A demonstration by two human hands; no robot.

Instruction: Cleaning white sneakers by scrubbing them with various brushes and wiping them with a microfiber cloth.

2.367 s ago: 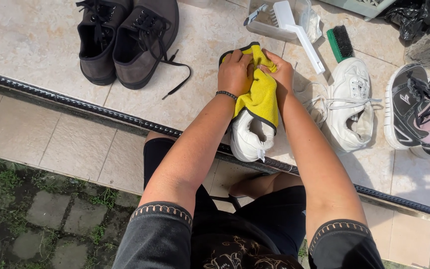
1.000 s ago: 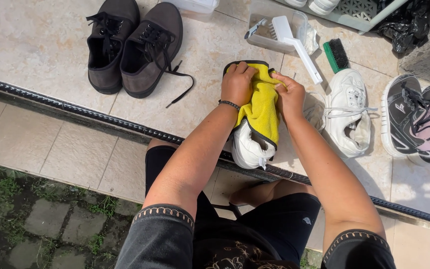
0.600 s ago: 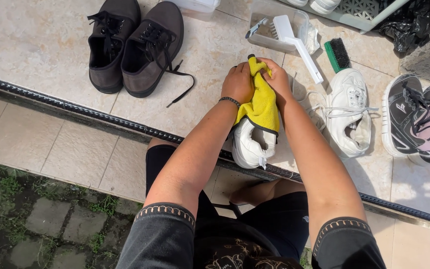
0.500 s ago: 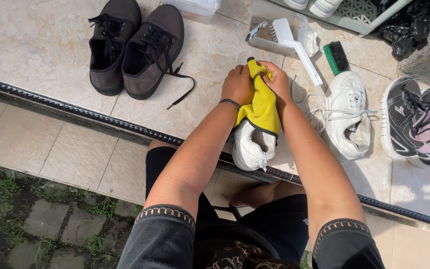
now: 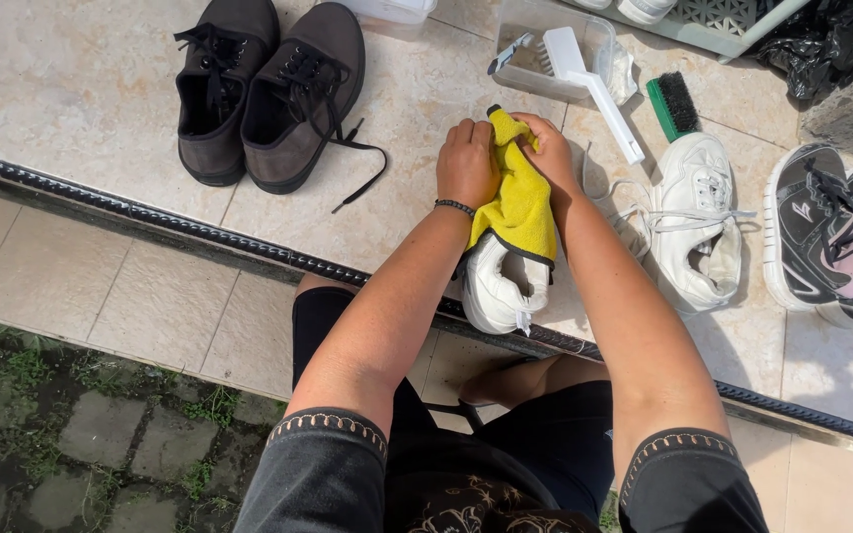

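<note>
Yellow cloth [image 5: 520, 202] is getting bunched over the toe of the white sneaker [image 5: 504, 286], both hands curled around it: left hand [image 5: 468, 163], right hand [image 5: 545, 148]. Sneaker's sitting at the step edge [image 5: 249, 255], so it could be sliding off if the 2 hands are pushing too hard.

We see a yellow cloth [image 5: 520, 202] with dark edging over a white sneaker [image 5: 501, 286], dark grey lace-up shoes [image 5: 264, 89], a green-backed black-bristled brush [image 5: 673, 104], and beige marbled floor tiles [image 5: 81, 89].
</note>
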